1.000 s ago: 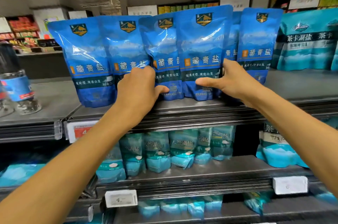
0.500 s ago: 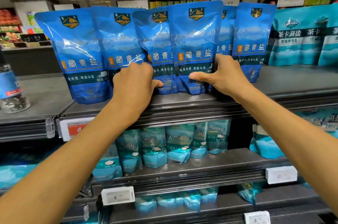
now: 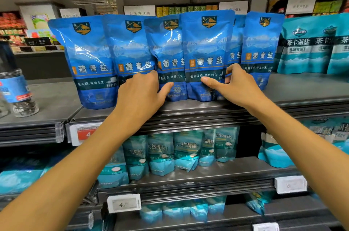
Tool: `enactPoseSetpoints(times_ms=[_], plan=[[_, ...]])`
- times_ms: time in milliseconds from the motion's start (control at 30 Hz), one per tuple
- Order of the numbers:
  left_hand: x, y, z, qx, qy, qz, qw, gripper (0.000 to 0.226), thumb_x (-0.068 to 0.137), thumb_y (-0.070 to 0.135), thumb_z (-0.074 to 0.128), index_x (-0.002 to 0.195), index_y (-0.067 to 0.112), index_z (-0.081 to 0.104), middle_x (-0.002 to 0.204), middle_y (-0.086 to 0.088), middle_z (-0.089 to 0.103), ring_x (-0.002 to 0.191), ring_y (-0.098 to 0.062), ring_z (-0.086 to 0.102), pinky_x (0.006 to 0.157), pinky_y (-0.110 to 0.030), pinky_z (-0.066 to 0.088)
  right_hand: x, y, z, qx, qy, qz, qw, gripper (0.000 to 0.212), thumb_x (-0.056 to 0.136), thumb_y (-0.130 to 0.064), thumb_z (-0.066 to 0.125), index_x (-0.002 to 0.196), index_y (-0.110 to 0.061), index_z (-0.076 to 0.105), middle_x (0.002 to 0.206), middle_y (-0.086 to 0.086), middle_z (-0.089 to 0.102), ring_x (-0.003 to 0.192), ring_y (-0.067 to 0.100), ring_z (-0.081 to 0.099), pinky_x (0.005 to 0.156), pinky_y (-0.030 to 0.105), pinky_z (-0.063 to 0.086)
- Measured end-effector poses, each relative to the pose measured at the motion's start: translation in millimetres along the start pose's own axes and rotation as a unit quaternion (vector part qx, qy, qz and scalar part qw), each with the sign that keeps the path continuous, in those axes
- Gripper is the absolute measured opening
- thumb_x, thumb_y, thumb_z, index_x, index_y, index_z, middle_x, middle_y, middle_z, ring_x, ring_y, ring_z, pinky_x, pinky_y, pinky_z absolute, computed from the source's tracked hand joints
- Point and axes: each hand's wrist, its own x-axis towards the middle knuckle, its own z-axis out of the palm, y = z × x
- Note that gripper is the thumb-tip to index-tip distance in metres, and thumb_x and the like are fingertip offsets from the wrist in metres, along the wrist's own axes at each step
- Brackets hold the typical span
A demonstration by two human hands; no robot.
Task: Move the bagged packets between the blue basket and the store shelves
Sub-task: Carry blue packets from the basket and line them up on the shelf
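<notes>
Several blue stand-up packets stand in a row on the top shelf (image 3: 302, 89). My left hand (image 3: 140, 92) holds the creased packet (image 3: 170, 45) near the middle, thumb on its front and fingers at its left edge. My right hand (image 3: 234, 84) grips the front centre packet (image 3: 206, 45), thumb on its face and fingers curled round its right edge. Further packets stand at the left (image 3: 86, 57), (image 3: 130, 47) and at the right (image 3: 261, 45). The blue basket is not in view.
Teal packets (image 3: 309, 49) stand at the right of the same shelf. Smaller teal bags (image 3: 186, 150) fill the shelf below. A bottle (image 3: 18, 89) stands on the left shelf. Price tags (image 3: 84, 133) hang on the shelf edges.
Both hands have slid slightly higher on the two middle packets. The row of packets stands as before; the view has shifted a little.
</notes>
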Motion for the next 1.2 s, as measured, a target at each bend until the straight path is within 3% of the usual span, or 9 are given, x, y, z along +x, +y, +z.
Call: enactPoseSetpoints(times_ms=[100, 267, 333, 467, 533, 667, 833, 967, 1200], plan=[[-8, -6, -3, -0.1, 0.029, -0.01, 0.995, 0.039, 0.098, 0.046, 0.056, 0.074, 0.015, 0.054, 0.067, -0.004, 0.063, 0.073, -0.033, 0.062, 0.068, -0.042, 0.051, -7, 1, -1, 0.029, 0.025, 0.007, 0.999, 0.08, 0.071, -0.077, 0.061, 0.116, -0.015, 0.038, 0.094, 0.002, 0.048, 0.082, 0.019, 0.053, 0.065, 0.028, 0.038], [-44, -9, -16, -0.229, 0.097, 0.014, 0.968, 0.035, 0.098, 0.034, 0.059, 0.068, 0.016, 0.053, 0.051, 0.004, 0.054, 0.055, -0.016, 0.055, 0.055, -0.018, 0.04, -44, -18, 9, 0.224, 0.158, -0.091, 0.957, 0.029, 0.098, -0.047, 0.057, 0.091, -0.024, 0.043, 0.065, -0.005, 0.044, 0.056, 0.012, 0.044, 0.055, 0.024, 0.04], [-67, -8, -20, -0.321, 0.084, 0.004, 0.943, 0.034, 0.098, 0.033, 0.058, 0.07, 0.015, 0.054, 0.051, 0.0, 0.057, 0.048, -0.017, 0.056, 0.05, -0.021, 0.042, -68, -33, 18, 0.301, 0.138, -0.126, 0.935, 0.026, 0.098, -0.039, 0.057, 0.08, -0.024, 0.047, 0.063, -0.004, 0.043, 0.058, 0.019, 0.041, 0.053, 0.034, 0.035], [-131, -20, -4, -0.502, 0.021, -0.104, 0.859, 0.032, 0.1, 0.026, 0.057, 0.072, 0.01, 0.056, 0.05, -0.003, 0.059, 0.036, -0.005, 0.041, 0.041, -0.013, 0.032, -124, -42, 55, 0.411, -0.003, -0.13, 0.902, 0.02, 0.1, -0.023, 0.053, 0.082, -0.013, 0.053, 0.055, -0.005, 0.041, 0.046, 0.015, 0.033, 0.043, 0.024, 0.028], [-171, -31, 11, -0.535, 0.001, -0.188, 0.824, 0.033, 0.102, 0.023, 0.056, 0.072, 0.01, 0.056, 0.048, -0.006, 0.057, 0.034, -0.016, 0.033, 0.037, -0.017, 0.027, -154, -35, 81, 0.458, -0.07, -0.091, 0.881, 0.014, 0.1, -0.011, 0.046, 0.089, -0.012, 0.055, 0.053, -0.003, 0.044, 0.041, 0.011, 0.031, 0.038, 0.021, 0.025], [-261, -56, 32, -0.515, -0.031, -0.311, 0.798, 0.036, 0.103, 0.022, 0.051, 0.07, 0.01, 0.055, 0.045, -0.005, 0.054, 0.035, -0.014, 0.034, 0.036, -0.016, 0.026, -213, -9, 135, 0.433, -0.136, 0.022, 0.891, 0.023, 0.099, 0.009, 0.045, 0.086, -0.009, 0.053, 0.058, 0.022, 0.043, 0.04, 0.019, 0.035, 0.038, 0.023, 0.032], [-368, -75, 39, -0.464, -0.034, -0.437, 0.769, 0.039, 0.106, 0.017, 0.047, 0.069, 0.01, 0.056, 0.045, -0.002, 0.052, 0.038, -0.007, 0.038, 0.037, -0.015, 0.03, -295, 23, 194, 0.396, -0.248, 0.115, 0.877, 0.016, 0.099, 0.006, 0.054, 0.086, -0.002, 0.057, 0.071, 0.013, 0.054, 0.053, 0.016, 0.056, 0.047, 0.035, 0.047], [-440, -77, 36, -0.448, -0.043, -0.519, 0.727, 0.039, 0.108, 0.019, 0.044, 0.071, 0.017, 0.058, 0.048, -0.002, 0.053, 0.038, -0.01, 0.037, 0.037, -0.017, 0.028, -357, 45, 219, 0.334, -0.323, 0.157, 0.872, 0.014, 0.1, -0.003, 0.057, 0.09, -0.011, 0.063, 0.066, 0.012, 0.063, 0.051, 0.02, 0.06, 0.046, 0.018, 0.043], [-538, -58, 16, -0.361, -0.005, -0.64, 0.679, 0.04, 0.107, 0.017, 0.045, 0.073, 0.014, 0.064, 0.052, -0.003, 0.056, 0.042, -0.008, 0.04, 0.04, -0.017, 0.032, -435, 78, 217, 0.259, -0.434, 0.209, 0.837, 0.015, 0.1, -0.007, 0.058, 0.089, -0.013, 0.065, 0.068, 0.011, 0.063, 0.055, 0.014, 0.058, 0.048, 0.015, 0.043]])
